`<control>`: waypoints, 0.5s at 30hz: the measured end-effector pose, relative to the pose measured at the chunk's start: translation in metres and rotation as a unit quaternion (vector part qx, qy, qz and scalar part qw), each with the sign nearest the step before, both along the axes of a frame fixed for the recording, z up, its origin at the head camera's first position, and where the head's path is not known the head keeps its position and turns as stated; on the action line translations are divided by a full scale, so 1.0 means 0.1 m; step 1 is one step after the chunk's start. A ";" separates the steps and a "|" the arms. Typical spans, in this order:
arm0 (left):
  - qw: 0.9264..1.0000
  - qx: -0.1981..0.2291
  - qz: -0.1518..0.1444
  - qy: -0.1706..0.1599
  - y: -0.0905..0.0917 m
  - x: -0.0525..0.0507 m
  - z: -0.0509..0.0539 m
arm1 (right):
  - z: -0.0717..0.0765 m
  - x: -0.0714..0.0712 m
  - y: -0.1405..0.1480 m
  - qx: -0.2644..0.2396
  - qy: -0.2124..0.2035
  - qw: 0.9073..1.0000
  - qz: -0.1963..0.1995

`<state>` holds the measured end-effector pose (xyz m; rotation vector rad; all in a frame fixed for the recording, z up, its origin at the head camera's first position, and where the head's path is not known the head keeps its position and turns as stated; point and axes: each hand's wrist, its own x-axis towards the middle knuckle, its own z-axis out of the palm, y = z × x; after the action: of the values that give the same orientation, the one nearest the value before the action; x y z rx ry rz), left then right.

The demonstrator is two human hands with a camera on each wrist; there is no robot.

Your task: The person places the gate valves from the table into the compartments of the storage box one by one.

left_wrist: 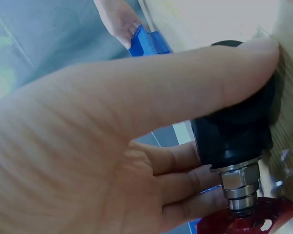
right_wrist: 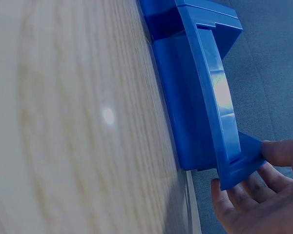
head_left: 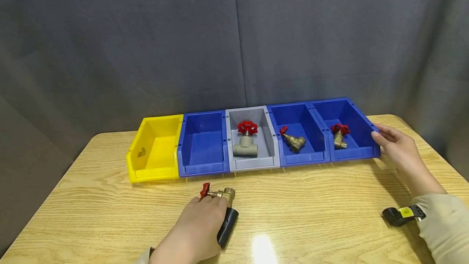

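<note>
My left hand (head_left: 201, 225) grips a black valve (left_wrist: 232, 134) low over the wooden table, thumb across its body. A metal stem and red handwheel (left_wrist: 244, 219) show on this valve in the left wrist view. From above, only its black pipe end (head_left: 228, 228) shows. Just beyond the fingers is a brass valve (head_left: 228, 194) with a red wheel; whether the hand touches it I cannot tell. At the row's right end, my right hand (head_left: 399, 146) holds the front corner of a blue bin (right_wrist: 224, 117), thumb on the rim and fingers outside. A brass valve (head_left: 340, 139) lies in that bin.
Leftward from it stand a blue bin (head_left: 322, 157) with a brass valve (head_left: 294, 140), a grey bin (head_left: 253, 163) with a beige valve (head_left: 245, 148), another blue bin (head_left: 203, 146) and a yellow bin (head_left: 161, 146). A grey curtain (head_left: 234, 44) hangs behind the table (head_left: 300, 207).
</note>
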<state>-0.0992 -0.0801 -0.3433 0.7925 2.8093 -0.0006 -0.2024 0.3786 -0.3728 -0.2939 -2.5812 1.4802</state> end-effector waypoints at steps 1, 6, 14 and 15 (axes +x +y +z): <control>1.000 0.000 -0.001 0.001 0.00 0.00 0.00 | 0.00 0.00 0.00 0.001 0.000 1.000 0.000; 1.000 0.000 -0.001 0.000 0.01 0.00 0.00 | 0.00 0.01 0.00 0.001 -0.004 1.000 -0.002; 1.000 0.006 0.003 0.004 0.02 0.03 -0.02 | 0.02 0.01 -0.01 -0.005 0.003 1.000 0.001; 1.000 0.010 0.004 0.004 0.02 0.04 -0.02 | 0.02 0.01 -0.01 -0.006 0.003 1.000 0.003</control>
<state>-0.0954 -0.0782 -0.3456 0.7878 2.8246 0.0242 -0.2017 0.3781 -0.3710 -0.2831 -2.5707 1.4964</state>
